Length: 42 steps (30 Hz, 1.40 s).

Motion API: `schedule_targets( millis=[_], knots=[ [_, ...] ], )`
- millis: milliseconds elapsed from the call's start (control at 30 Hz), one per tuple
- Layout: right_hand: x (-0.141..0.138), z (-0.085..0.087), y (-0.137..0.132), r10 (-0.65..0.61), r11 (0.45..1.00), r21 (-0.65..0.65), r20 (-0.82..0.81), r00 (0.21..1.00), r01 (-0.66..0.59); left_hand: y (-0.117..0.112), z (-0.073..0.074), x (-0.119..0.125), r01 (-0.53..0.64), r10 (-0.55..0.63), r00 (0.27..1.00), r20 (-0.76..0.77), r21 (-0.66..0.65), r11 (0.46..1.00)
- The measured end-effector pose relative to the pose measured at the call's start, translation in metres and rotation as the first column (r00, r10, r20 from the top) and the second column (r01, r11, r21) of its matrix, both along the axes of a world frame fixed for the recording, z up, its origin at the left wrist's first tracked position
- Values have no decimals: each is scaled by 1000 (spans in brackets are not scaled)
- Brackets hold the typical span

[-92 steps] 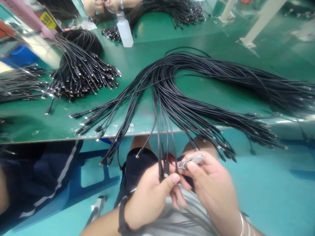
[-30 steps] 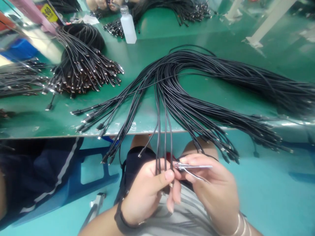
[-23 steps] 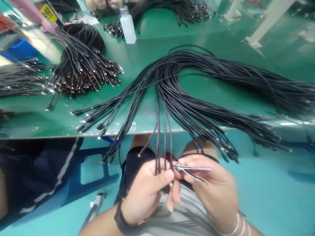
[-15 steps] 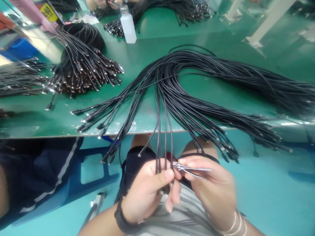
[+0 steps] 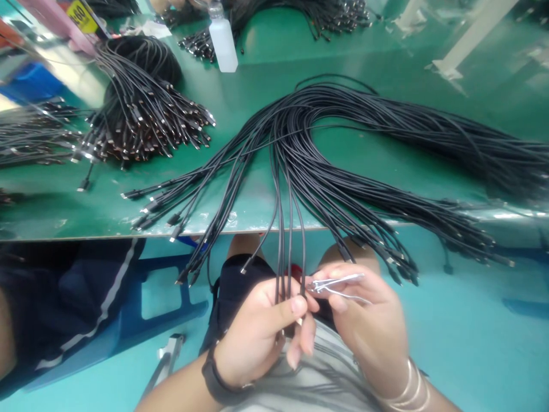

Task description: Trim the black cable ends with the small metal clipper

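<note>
Step in hand: black cables [image 5: 283, 269] led off the green surface [image 5: 86, 214], ends clenched in left grip [image 5: 253, 337] | right grip [image 5: 364, 326] pinching small metal clipper [image 5: 337, 282] just beside ends | next move judged to call for clipper set against one cable end

Left hand [image 5: 257, 337]: black band [image 5: 213, 375] at the wrist
Right hand [image 5: 369, 326]: thin silver bangles [image 5: 407, 389] at the wrist
Top: gray striped shirt [image 5: 330, 372]
Bottom: black shorts [image 5: 235, 283]

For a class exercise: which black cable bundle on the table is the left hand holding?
The large middle bundle: some cables run over the table edge into the left hand. The other bundles lie further away.
</note>
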State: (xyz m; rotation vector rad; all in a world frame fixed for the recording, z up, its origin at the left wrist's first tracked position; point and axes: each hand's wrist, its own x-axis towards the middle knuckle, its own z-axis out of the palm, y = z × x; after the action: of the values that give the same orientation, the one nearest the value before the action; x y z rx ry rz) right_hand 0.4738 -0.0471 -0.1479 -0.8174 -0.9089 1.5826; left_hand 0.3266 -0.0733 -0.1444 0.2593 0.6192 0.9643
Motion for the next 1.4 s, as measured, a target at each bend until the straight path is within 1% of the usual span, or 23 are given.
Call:
schedule_targets(
  millis=[67,200,267,333,367,433,500,533,600,833,1133,1267,1333,1400],
  knots=[
    [0,0,0,-13,999,-35,-15,1000,13,0,-3,0,2,-1,999,51,-18,1000],
    [1,3,2,-64,992,-111,-35,997,59,1,-8,-2,61,-48,981,189,-65,996],
    [2,6,2,-64,989,-137,-32,997,59,1,-9,-3,75,-60,976,209,-65,995],
    [2,8,1,-52,987,-154,-13,999,49,2,-9,-3,71,-60,987,151,-69,995],
    [2,9,0,-34,986,-165,2,999,34,2,-8,-2,59,-54,995,78,-70,996],
    [2,11,-2,23,980,-201,27,999,-17,2,-4,0,6,-16,990,-139,-68,998],
    [1,13,-4,75,968,-242,49,996,-61,3,1,3,-54,35,940,-341,-48,997],
    [0,14,-4,87,964,-255,61,994,-69,3,3,4,-75,54,913,-405,-36,997],
    [-1,15,-5,94,962,-263,79,992,-70,3,6,5,-95,76,874,-479,-15,995],
    [-5,21,0,93,976,-209,116,989,-67,1,4,5,-85,70,802,-593,3,996],
    [-3,22,1,94,982,-180,215,972,-55,1,3,5,-73,64,790,-610,10,997],
    [-2,17,3,43,982,-191,277,960,11,1,4,7,-74,49,797,-602,-18,997],
    [-1,13,4,18,975,-220,237,971,35,1,5,6,-50,30,781,-623,-14,999],
    [0,10,6,56,963,-269,117,992,-22,2,6,5,-15,7,753,-658,-6,1000]
  ],
)
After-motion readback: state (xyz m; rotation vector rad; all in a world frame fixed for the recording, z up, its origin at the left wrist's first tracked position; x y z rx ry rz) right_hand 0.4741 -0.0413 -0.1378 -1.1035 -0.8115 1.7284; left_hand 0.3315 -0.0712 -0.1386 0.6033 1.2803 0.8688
